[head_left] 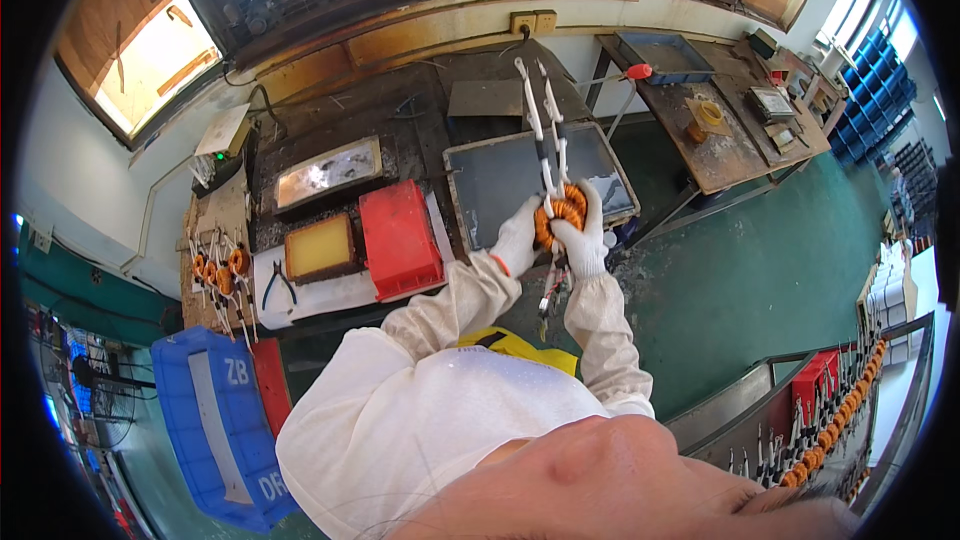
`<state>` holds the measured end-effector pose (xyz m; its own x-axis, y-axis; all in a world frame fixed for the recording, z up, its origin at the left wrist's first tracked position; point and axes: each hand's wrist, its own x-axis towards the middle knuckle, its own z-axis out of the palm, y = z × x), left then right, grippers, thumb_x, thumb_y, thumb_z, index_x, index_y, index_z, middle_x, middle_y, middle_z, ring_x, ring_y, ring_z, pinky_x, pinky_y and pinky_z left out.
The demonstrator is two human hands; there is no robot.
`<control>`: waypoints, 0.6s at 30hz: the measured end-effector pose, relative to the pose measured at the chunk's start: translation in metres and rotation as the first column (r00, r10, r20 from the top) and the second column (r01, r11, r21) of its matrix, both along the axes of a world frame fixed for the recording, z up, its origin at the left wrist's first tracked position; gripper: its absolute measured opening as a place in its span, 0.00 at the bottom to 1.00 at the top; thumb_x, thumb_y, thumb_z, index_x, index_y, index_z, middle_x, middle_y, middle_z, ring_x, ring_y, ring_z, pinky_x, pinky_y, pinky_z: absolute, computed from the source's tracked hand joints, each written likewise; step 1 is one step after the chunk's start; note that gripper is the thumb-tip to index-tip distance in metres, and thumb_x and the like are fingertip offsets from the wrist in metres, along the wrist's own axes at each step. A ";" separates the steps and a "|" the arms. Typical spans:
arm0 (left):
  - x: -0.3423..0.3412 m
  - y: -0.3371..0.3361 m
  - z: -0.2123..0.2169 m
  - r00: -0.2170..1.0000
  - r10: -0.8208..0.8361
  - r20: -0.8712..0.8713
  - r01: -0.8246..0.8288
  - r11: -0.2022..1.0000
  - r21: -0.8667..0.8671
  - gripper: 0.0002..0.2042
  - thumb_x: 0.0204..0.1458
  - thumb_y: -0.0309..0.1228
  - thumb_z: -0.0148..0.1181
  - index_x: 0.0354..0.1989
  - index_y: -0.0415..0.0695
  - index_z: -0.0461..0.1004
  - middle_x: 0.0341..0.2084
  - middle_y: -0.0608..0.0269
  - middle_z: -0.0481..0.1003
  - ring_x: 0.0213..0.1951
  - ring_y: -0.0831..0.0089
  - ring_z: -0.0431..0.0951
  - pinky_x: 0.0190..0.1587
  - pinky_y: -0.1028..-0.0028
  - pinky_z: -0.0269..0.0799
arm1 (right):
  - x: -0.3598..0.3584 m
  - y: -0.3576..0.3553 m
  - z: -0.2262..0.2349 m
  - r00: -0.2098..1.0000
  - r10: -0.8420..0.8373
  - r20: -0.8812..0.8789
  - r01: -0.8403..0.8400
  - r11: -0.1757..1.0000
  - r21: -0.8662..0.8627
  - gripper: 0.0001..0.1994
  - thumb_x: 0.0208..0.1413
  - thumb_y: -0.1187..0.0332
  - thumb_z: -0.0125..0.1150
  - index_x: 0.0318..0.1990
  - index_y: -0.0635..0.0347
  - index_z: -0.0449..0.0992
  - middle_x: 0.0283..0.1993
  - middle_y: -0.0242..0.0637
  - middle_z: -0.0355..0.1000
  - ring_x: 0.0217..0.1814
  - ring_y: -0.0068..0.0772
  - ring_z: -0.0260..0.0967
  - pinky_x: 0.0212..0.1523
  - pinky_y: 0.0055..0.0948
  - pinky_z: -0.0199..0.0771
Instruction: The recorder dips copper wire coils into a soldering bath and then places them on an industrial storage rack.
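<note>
Between my two gloved hands is an orange copper-wound ring coil (pixel 570 205). Long white-sleeved leads (pixel 535 120) with metal lugs point away from me, and shorter leads (pixel 548 297) hang toward my body. My left hand (pixel 516 237) grips the coil's left side. On the other side, my right hand (pixel 586 246) holds it with the thumb across the front. Both hands are closed around the coil, above the near right part of a shallow grey tray (pixel 480 202) on the workbench. Parts of the coil are hidden by the fingers.
Left of the tray are a red bin (pixel 400 240), a yellow-filled pan (pixel 319 248), a shiny metal-filled pan (pixel 330 175) and pliers (pixel 279 286). Several coils (pixel 224 278) lie farther left, above a blue crate (pixel 180 415). More coils (pixel 838 420) line a rack at right.
</note>
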<state>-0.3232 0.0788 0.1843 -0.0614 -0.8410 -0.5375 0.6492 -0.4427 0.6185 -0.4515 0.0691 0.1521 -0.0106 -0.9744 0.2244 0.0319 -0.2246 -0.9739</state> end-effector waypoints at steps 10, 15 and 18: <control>-0.004 0.021 -0.113 0.861 -0.129 -0.493 0.202 0.974 0.099 0.20 0.68 0.49 0.39 0.60 0.53 0.65 0.55 0.63 0.71 0.54 0.67 0.74 0.58 0.62 0.73 | 0.004 0.034 0.022 0.670 0.121 -0.732 0.020 0.983 0.181 0.43 0.40 0.58 0.72 0.67 0.54 0.59 0.54 0.63 0.62 0.57 0.62 0.64 0.59 0.44 0.69; -0.005 0.037 -0.113 0.854 -0.078 -0.515 0.196 0.964 0.179 0.20 0.68 0.46 0.35 0.60 0.51 0.64 0.55 0.60 0.71 0.54 0.64 0.74 0.59 0.60 0.70 | 0.006 0.037 0.023 0.552 0.177 -0.815 0.007 0.976 0.217 0.46 0.39 0.51 0.73 0.67 0.54 0.59 0.51 0.64 0.65 0.52 0.63 0.70 0.55 0.45 0.73; -0.005 0.036 -0.147 0.790 -0.114 -0.603 0.228 0.967 0.116 0.20 0.69 0.46 0.32 0.62 0.53 0.62 0.58 0.60 0.68 0.57 0.64 0.72 0.63 0.58 0.68 | 0.019 0.035 0.038 0.443 0.234 -0.865 0.047 0.958 0.283 0.46 0.39 0.48 0.72 0.67 0.54 0.60 0.51 0.64 0.66 0.50 0.62 0.72 0.52 0.44 0.76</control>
<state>-0.3278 0.1146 0.0376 -0.5463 -0.6829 -0.4850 0.7639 -0.6437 0.0458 -0.4330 0.1039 0.1899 0.1501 -0.9733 -0.1738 -0.8683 -0.0456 -0.4940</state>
